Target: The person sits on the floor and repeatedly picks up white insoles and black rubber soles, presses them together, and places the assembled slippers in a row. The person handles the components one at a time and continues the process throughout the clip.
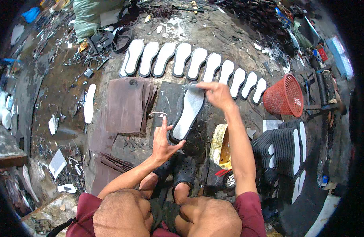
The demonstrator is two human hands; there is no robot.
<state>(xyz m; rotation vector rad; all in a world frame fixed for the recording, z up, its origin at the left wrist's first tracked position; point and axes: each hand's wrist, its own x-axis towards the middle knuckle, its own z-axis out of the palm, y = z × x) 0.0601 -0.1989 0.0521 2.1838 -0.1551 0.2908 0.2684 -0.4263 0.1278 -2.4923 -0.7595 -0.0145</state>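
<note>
"Where's the white-faced sole point(193, 107)?"
"Middle of the picture, toe toward one o'clock, heel toward seven."
"And the hands?"
"Left hand point(161, 143) is spread wide at the heel, index finger pointing to twelve, thumb by the edge. Right hand point(219, 96) is at the toe, index finger stretched over it. Whether it grips, I can't tell."
"Around the sole?"
"Brown sheets point(124, 106) at nine, a row of soles point(197, 63) arcing from ten to two, the red basket point(274, 98) at three."
</note>
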